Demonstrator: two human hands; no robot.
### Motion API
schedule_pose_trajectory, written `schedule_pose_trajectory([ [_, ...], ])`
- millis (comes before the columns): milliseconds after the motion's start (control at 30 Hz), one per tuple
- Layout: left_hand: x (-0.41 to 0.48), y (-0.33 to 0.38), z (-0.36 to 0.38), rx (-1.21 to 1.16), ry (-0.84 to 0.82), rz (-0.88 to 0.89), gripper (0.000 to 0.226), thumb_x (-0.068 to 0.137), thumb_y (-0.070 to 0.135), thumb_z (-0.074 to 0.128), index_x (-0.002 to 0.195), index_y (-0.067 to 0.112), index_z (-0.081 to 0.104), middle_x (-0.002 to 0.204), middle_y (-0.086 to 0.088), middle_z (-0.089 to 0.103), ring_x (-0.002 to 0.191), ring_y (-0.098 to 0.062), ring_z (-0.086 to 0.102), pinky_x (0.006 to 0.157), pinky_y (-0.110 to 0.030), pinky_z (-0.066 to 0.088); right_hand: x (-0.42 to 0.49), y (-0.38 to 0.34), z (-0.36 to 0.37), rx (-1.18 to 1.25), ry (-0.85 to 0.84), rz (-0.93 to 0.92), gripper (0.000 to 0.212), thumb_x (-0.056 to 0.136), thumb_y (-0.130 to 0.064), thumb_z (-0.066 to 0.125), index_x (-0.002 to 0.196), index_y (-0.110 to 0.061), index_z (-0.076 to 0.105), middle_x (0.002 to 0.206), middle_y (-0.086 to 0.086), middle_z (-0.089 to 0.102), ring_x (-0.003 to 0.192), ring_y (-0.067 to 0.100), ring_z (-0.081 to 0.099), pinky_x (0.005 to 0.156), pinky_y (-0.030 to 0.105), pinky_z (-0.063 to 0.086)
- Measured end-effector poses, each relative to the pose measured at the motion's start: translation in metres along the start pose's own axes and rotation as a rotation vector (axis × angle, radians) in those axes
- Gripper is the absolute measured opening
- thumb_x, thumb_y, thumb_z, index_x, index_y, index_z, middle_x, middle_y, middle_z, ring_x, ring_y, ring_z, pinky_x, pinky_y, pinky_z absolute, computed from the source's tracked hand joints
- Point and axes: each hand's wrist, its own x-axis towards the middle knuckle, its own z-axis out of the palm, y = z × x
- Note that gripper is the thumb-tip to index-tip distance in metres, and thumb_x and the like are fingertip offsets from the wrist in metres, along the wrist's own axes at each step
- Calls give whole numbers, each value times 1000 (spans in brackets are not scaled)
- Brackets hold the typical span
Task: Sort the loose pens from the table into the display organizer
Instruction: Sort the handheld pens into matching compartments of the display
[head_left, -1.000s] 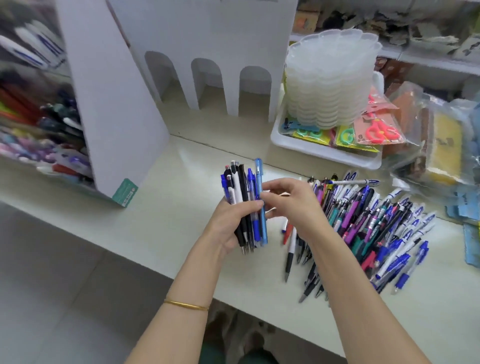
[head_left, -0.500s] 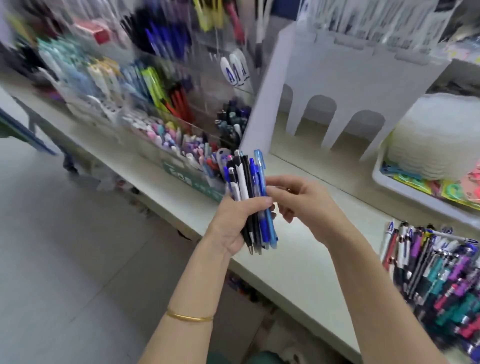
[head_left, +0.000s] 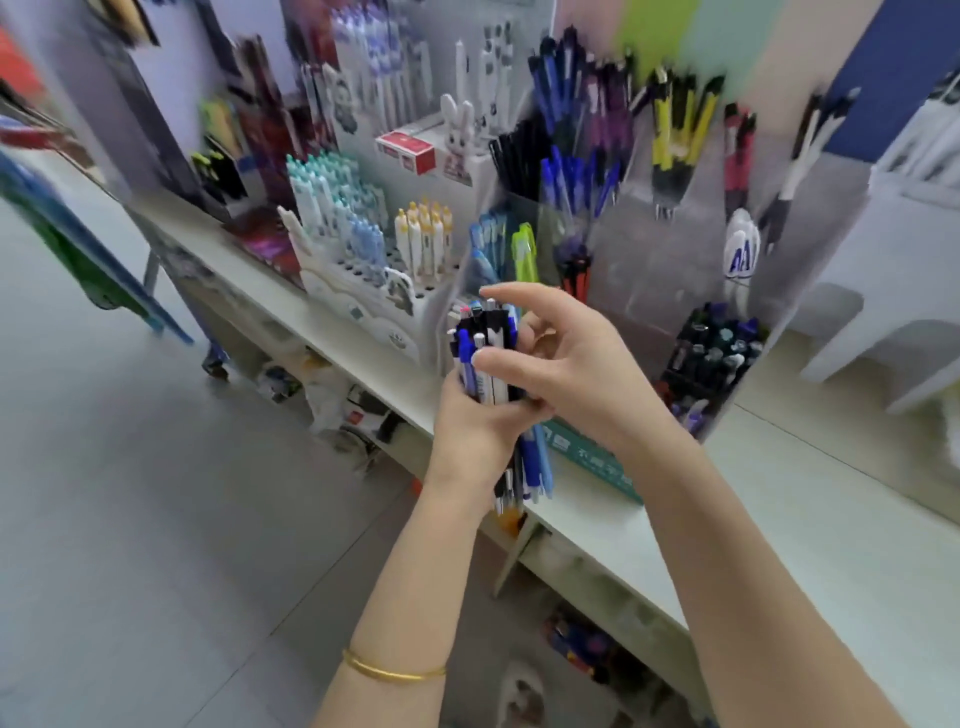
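Note:
My left hand grips a bundle of pens, blue, black and white, held upright over the table's front edge. My right hand is at the top of the bundle. Its thumb lies on the front of a white pen and its middle fingers curl behind, pinching it, while the index finger sticks up. Just behind stands the clear tiered display organizer, its compartments stocked with blue, black, yellow and red pens. The picture is motion-blurred.
A white stand with teal, blue and yellow-capped pens sits left of the organizer, with a rabbit figure behind it. A white cardboard display stands at the right. The pale table runs diagonally; clutter lies beneath it.
The view has swung left from the loose pen pile to the organizer. My hands carried the bundle up close to it, and my right hand now closes on the bundle's top.

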Motion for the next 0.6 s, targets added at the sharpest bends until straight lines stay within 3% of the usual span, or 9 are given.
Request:
schedule_pose_trajectory([
  [100, 21, 6, -12, -42, -11, -51, 29, 90, -12, 54, 98, 14, 62, 84, 0, 68, 79, -12, 69, 63, -23, 57, 31, -6, 18, -293, -10, -37, 59, 71, -34, 79, 122, -28, 51, 98, -10, 56, 89, 7, 57, 81, 30, 49],
  [167, 36, 12, -17, -38, -15, -67, 32, 90, -13, 53, 95, 18, 61, 82, 2, 70, 79, -10, 70, 59, -21, 55, 55, -7, 23, -345, -28, -51, 56, 73, -32, 79, 120, -27, 50, 105, -8, 57, 94, 11, 58, 84, 32, 50],
  [300, 78, 35, -22, -55, -51, -78, 33, 84, -9, 63, 110, 10, 65, 98, -11, 74, 92, -22, 72, 72, -32, 59, 100, -12, 13, -269, -33, -91, 38, 79, -23, 75, 109, -19, 52, 84, -14, 53, 67, -3, 48, 64, 10, 40],
  [433, 117, 62, -15, -105, -161, -62, 24, 80, -13, 61, 95, 6, 67, 83, -11, 69, 82, -25, 69, 73, -36, 57, 143, -22, -8, -231, 4, -124, 31, 80, -18, 73, 100, -14, 51, 82, -9, 51, 58, -3, 43, 56, 13, 37],
  [533, 136, 81, -2, -213, -298, -67, 24, 82, -14, 56, 94, 5, 65, 79, -10, 69, 78, -23, 69, 70, -32, 58, 165, -32, -24, -283, 44, -155, 28, 80, -17, 72, 99, -15, 51, 85, -7, 51, 67, 3, 45, 59, 20, 38],
  [600, 145, 91, 7, -285, -385, -108, 25, 84, -15, 52, 88, 5, 64, 72, -8, 69, 70, -21, 69, 64, -30, 59, 172, -36, -36, -311, 81, -164, 27, 82, -15, 69, 100, -15, 50, 88, -7, 51, 72, 4, 46, 63, 18, 38],
])
